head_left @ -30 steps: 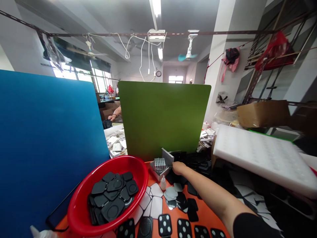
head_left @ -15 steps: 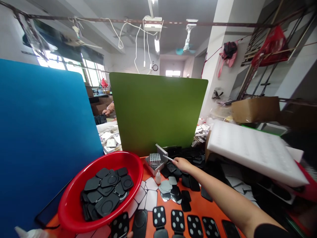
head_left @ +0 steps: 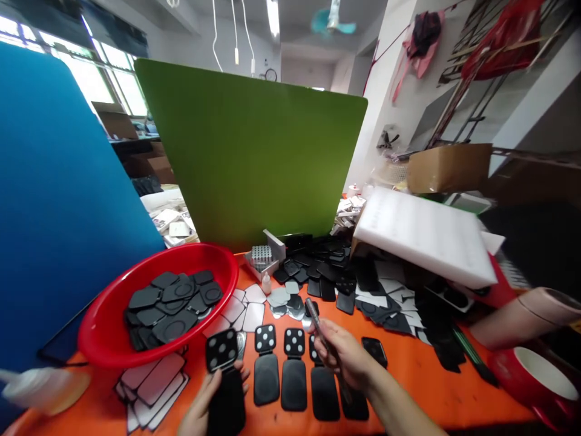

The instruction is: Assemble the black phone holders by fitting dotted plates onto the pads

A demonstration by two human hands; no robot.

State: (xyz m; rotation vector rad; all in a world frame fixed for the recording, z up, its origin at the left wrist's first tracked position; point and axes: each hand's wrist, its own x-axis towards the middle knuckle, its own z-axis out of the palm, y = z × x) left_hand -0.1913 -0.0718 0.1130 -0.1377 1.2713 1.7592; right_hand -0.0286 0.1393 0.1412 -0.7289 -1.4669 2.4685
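Observation:
My left hand [head_left: 202, 399] is closed around a black folding charger pad [head_left: 227, 396], unfolded, whose upper half carries white dots. Above the row of similar pads, my right hand [head_left: 347, 354] grips a slim grey metal rod [head_left: 313, 310], tilted with its tip up and to the left. Several unfolded pads [head_left: 265, 380] lie side by side on the orange table, with dotted halves at the far end. My right hand and forearm partly cover the pads on the right of the row. Behind them are round-cornered silvery plates [head_left: 280, 298] and a small white bottle [head_left: 266, 283].
At left stands a red basin [head_left: 93, 336] with black pads inside. An open box [head_left: 274, 266] holds upright silvery rods. Pink-white sheets [head_left: 157, 381], a squeeze bottle [head_left: 45, 390], a red mug [head_left: 521, 378], a pink tumbler [head_left: 526, 318] and green and blue partitions surround the work area.
My right hand has come back from the box towards me, bringing the rod over the row. My left hand has risen into view with a pad. The view has tilted down.

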